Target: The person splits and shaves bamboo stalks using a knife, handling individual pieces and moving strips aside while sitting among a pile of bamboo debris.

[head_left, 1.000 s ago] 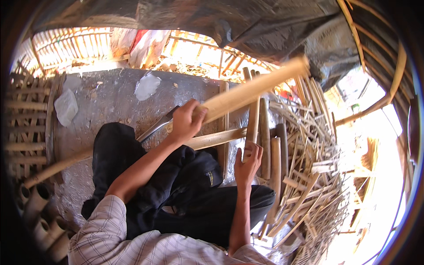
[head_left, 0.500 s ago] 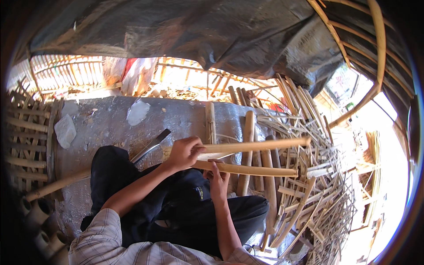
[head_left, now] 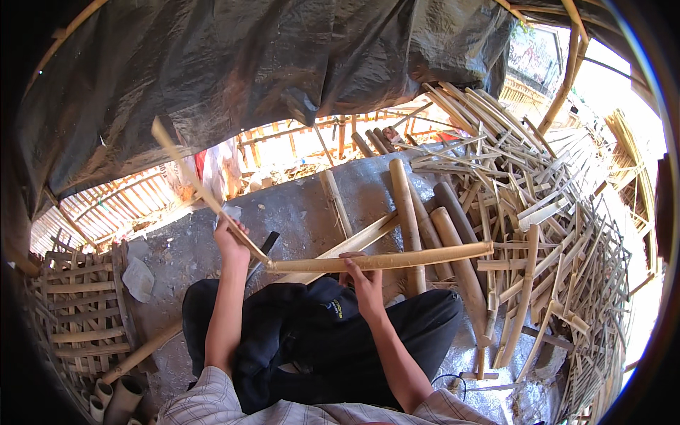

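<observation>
My left hand (head_left: 232, 239) is raised at the left, fingers closed round a slim bamboo strip (head_left: 185, 166) that slants up toward the far left. Its lower end meets the left end of a wider bamboo strip (head_left: 432, 256); whether the two are joined I cannot tell. My right hand (head_left: 365, 280) grips that wider strip near its middle, thumb on top, holding it almost level above my lap. Beneath it a pale split bamboo piece (head_left: 358, 237) lies slantwise. A dark flat blade (head_left: 268, 243) on a long wooden handle (head_left: 145, 350) rests beside my left knee, partly behind my left forearm.
Bamboo poles (head_left: 405, 212) lie at the right of the grey ground sheet (head_left: 297, 202). Beyond them spreads a heap of split bamboo (head_left: 545, 248). A woven bamboo panel (head_left: 85, 304) and cut bamboo tubes (head_left: 120, 397) are at the left. Black sheeting (head_left: 283, 64) hangs overhead.
My left hand has moved left; its bamboo strip has swung from pointing right to pointing up and left. My right hand still holds the wider strip. The view has tilted.
</observation>
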The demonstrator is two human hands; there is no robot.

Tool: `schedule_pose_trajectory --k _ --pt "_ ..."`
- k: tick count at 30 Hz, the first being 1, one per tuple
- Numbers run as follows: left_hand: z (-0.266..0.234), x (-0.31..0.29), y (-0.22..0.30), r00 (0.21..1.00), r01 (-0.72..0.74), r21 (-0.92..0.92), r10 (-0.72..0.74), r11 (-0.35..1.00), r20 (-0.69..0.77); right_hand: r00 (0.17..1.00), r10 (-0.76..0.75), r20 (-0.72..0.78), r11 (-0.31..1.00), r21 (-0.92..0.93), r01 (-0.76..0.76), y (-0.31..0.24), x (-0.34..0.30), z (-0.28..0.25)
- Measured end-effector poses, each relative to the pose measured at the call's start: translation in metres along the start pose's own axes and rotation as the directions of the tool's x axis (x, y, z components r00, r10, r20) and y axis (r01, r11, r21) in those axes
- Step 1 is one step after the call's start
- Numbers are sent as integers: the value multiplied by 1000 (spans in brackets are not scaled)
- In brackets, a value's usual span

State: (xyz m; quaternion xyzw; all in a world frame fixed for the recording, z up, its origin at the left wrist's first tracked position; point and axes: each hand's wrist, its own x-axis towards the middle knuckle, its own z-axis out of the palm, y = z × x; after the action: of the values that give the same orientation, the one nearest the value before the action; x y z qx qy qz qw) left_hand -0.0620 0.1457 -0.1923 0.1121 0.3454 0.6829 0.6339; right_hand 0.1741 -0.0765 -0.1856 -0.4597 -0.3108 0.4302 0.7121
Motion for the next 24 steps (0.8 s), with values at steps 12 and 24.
schedule_pose_trajectory --k 12,24 --pt "-97 75 24 980 21 -414 -101 910 -174 977 91 -190 980 192 -54 2 13 -25" --pt "18 -106 -77 880 -10 656 -304 755 364 947 322 18 946 -43 -321 34 6 7"
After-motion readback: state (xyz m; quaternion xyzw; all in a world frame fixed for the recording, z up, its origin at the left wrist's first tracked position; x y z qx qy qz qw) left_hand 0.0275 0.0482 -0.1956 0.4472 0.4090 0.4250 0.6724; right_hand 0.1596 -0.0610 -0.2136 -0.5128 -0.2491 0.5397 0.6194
